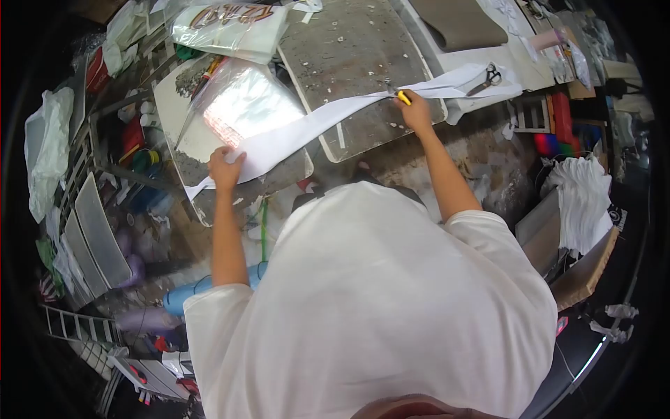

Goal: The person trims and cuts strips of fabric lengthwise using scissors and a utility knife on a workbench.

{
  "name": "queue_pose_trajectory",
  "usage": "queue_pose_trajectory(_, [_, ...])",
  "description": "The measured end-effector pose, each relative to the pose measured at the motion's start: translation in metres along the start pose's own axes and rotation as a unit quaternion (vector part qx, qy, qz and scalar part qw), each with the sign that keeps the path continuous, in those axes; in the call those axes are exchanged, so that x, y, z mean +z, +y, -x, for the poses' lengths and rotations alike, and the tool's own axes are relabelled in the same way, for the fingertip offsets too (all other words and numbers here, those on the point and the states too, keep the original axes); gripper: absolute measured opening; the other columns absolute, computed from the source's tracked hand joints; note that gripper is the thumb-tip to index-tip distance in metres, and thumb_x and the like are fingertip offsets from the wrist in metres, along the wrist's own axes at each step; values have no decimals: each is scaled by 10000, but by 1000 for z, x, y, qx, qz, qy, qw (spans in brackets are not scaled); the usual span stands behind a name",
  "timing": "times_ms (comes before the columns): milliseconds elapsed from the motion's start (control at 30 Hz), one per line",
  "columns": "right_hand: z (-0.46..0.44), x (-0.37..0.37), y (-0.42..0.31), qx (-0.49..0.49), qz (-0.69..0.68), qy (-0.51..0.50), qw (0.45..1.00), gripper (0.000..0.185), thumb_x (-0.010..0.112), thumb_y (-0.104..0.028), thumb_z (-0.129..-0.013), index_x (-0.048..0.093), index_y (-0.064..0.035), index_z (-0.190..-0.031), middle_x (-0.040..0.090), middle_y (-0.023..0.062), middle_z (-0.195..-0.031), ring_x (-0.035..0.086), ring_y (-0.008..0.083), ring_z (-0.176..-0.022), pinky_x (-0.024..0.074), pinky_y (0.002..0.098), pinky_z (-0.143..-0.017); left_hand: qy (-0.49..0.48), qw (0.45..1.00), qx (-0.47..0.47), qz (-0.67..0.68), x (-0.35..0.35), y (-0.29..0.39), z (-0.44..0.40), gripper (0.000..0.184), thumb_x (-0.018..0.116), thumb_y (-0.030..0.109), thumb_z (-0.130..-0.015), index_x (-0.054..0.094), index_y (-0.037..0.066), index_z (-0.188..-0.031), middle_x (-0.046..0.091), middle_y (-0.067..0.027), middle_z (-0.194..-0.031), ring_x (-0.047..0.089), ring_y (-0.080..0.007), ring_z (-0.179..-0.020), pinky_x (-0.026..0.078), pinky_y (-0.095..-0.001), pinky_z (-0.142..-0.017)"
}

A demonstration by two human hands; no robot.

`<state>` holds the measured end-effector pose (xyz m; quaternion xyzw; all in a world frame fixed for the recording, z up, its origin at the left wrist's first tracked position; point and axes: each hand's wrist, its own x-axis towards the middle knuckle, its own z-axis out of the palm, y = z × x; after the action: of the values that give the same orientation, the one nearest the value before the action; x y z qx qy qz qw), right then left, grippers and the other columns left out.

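Note:
A long white sheet strip [300, 137] lies across the worktables, running from lower left to upper right. My left hand [227, 168] presses on its left part, thumb and fingers apart. My right hand [416, 110] is closed round a yellow-handled tool [404, 97] at the strip's edge. The tool's dark tip points up and left; I cannot make out whether it is a knife or snips. Black-handled scissors [486, 79] lie on the strip's right end.
A clear plastic package [246, 98] lies beyond my left hand, with a printed plastic bag [227, 31] behind it. The grey tabletop [352, 49] is stained and specked. A brown sheet [460, 24] lies at upper right. A white pile [581, 199] stands at right; a blue roll [183, 297] lies below left.

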<state>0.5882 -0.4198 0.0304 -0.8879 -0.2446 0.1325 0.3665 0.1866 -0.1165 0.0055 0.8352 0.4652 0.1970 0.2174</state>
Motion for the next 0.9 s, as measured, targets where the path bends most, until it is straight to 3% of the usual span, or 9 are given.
queue_pose_trajectory(33, [-3, -6, 11, 9, -4, 31, 999, 322, 706, -224, -831, 645, -31, -1082, 683, 177, -962, 653, 351, -893, 498, 393, -783, -97, 990, -44, -87, -4, -8, -1, 376, 810, 305, -698, 663, 88, -967, 614, -117, -1069, 544, -308, -1028, 414, -440, -895])
queue_pose_trajectory(100, [-8, -11, 42, 0, -16, 82, 997, 253, 697, -177, -838, 655, -39, -1046, 681, 128, -859, 648, 253, -767, 494, 344, -684, -129, 979, -2, -160, -13, -27, -6, 457, 837, 348, -643, 663, 79, -969, 633, -103, -1033, 563, -295, -1009, 422, -434, -876])
queue_pose_trajectory(167, [-9, -20, 61, 152, -208, 54, 965, 171, 673, -128, -850, 663, -45, -1000, 632, 61, -758, 578, 134, -647, 447, 278, -576, -211, 977, -7, -15, -29, -34, -12, 422, 835, 274, -641, 658, 68, -964, 646, -88, -952, 583, -289, -957, 428, -415, -852])
queue_pose_trajectory(200, [-7, -23, 66, 178, -222, 80, 955, 123, 655, -80, -854, 664, -52, -974, 580, 6, -714, 510, 66, -598, 390, 238, -509, -152, 988, 35, 5, -38, -32, -10, 302, 785, 136, -656, 628, 56, -901, 624, -79, -843, 580, -305, -864, 428, -404, -809])
queue_pose_trajectory(300, [1, -32, 80, 186, -260, 120, 940, 160, 652, -94, -866, 643, -28, -1011, 598, 7, -765, 562, 91, -652, 431, 235, -548, -2, 980, 198, 3, -76, -8, -2, 202, 704, 26, -673, 578, 61, -827, 591, -95, -827, 549, -323, -826, 416, -413, -781])
queue_pose_trajectory(433, [8, -39, 85, 210, -278, 154, 924, 162, 665, -108, -871, 644, -38, -1015, 616, 9, -790, 589, 97, -672, 464, 241, -569, 55, 975, 208, -49, -90, 3, 32, 193, 641, -26, -652, 541, 76, -782, 561, -98, -831, 521, -332, -826, 401, -424, -764])
queue_pose_trajectory(667, [10, -39, 87, 198, -250, 155, 935, 149, 672, -143, -876, 657, -42, -984, 616, 4, -780, 573, 92, -663, 453, 249, -570, 22, 985, 72, -154, -51, -28, 92, 220, 544, -43, -639, 582, 74, -822, 554, -133, -944, 507, -351, -935, 404, -444, -815])
queue_pose_trajectory(767, [12, -34, 66, 95, -80, 128, 984, 226, 667, -226, -879, 646, -16, -960, 596, 69, -698, 540, 141, -595, 432, 316, -546, 73, 980, 39, -179, -47, -48, 100, 231, 533, -37, -656, 599, 68, -850, 556, -138, -985, 508, -356, -952, 410, -458, -821])
queue_pose_trajectory(900, [35, -13, 20, 102, -76, -37, 991, 218, 668, -204, -859, 623, -36, -989, 625, 112, -769, 602, 224, -707, 468, 352, -661, 104, 991, -85, 5, -43, -72, 86, 264, 682, 67, -772, 634, 69, -1032, 554, -169, -1053, 518, -360, -1002, 440, -421, -855])
